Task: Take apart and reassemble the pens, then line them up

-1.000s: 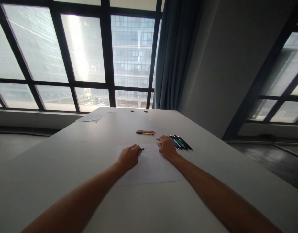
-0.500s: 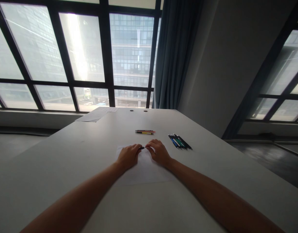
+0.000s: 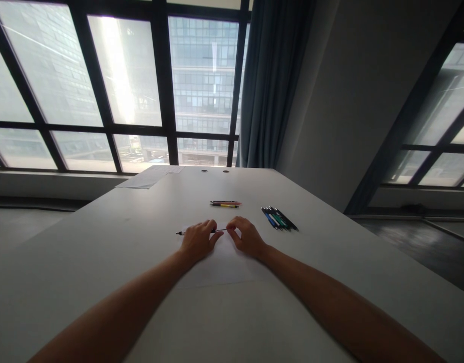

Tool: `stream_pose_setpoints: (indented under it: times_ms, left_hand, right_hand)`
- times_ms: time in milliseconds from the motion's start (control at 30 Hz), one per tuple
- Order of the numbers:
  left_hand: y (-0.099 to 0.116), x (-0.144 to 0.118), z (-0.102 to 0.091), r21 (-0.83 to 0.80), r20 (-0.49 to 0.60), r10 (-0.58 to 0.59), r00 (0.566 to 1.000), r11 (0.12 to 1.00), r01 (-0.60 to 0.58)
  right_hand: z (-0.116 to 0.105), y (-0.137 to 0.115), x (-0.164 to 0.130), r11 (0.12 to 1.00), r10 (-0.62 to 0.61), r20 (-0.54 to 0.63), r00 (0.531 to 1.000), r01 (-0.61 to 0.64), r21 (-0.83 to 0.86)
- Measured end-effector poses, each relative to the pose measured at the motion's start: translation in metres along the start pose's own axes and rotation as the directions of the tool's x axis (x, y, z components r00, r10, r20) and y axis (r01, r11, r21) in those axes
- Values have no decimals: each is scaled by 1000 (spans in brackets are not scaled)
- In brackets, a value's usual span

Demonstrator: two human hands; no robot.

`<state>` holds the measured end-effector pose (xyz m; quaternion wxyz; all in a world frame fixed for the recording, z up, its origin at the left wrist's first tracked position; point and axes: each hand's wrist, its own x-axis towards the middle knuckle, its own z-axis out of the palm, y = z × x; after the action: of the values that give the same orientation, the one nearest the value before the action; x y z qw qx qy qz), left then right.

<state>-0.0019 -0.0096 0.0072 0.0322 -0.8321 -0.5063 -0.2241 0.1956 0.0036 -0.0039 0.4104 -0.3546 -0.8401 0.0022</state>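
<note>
Pen [image 3: 180, 233] sits pretty much sideways, gripped in my left hand [image 3: 196, 237], thin dark rod [image 3: 221, 230] poking out toward my right hand [image 3: 247, 237], which pinches its end.

bright windows [image 3: 122, 75] beyond a white table [image 3: 322, 232]

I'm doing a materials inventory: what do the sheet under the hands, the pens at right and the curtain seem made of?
Sheet: likely matte paper, thin, white and flat. Pens: probably smooth plastic, evenly coloured; pale glints at some ends may be metal. Curtain: dull fabric, by its soft hanging folds.
</note>
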Motion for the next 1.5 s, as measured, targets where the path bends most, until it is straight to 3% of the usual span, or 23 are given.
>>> stream_pose_setpoints:
  times_ms: [233,533,700,900,1200,1500]
  left_hand:
    - [0,1,0,22,27,63,998,998,-63]
    - [-3,0,1,14,-46,33,998,999,-32]
    - [-2,0,1,-1,-79,37,996,999,-37]
    - [-7,1,8,3,-200,206,958,978,-210]
    - [-8,0,8,13,-301,292,908,953,-302]
    - [-6,0,6,19,-299,313,901,947,-322]
  right_hand:
    - [0,-4,1,999,0,10,1000,0,-53]
    - [2,2,2,975,202,-78,976,-208,-80]
    - [2,-4,2,997,72,-22,997,-73,-19]
    - [3,-4,2,996,-48,-12,999,49,71]
    - [1,-8,3,997,-60,6,998,60,58]
    - [2,-5,2,999,-19,4,1000,19,-41]
